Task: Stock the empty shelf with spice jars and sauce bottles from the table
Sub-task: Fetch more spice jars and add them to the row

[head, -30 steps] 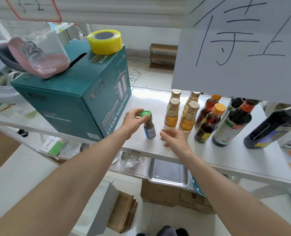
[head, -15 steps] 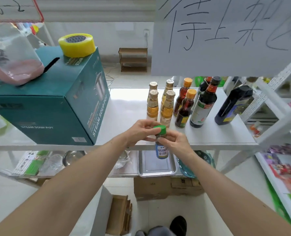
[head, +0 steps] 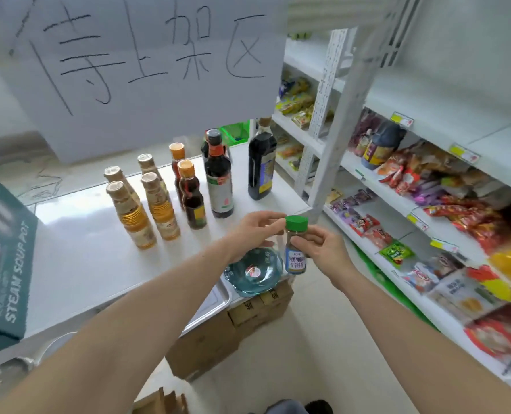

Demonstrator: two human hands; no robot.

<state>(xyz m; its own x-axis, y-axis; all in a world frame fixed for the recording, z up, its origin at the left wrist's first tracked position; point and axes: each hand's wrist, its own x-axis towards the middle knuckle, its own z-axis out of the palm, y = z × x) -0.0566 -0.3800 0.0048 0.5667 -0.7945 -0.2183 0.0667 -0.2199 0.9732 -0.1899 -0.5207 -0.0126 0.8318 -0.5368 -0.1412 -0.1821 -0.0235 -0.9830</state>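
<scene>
Holding the jar (head: 295, 248) upright off the table (head: 78, 258) edge, you've got your right hand (head: 323, 249) pinching its body, while your left hand (head: 252, 234) touches just under the green cap, probably gripping too, hard to tell. Bottles (head: 170, 198) stand on the table; snack shelves (head: 397, 204) sit right.

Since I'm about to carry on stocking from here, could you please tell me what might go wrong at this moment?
1. The spice jar is pinched between the right hand and left hand beyond the table edge, over the floor; a slip could drop it.
2. The tall dark bottle stands near the table's far corner, so a passing arm might knock it off.
</scene>
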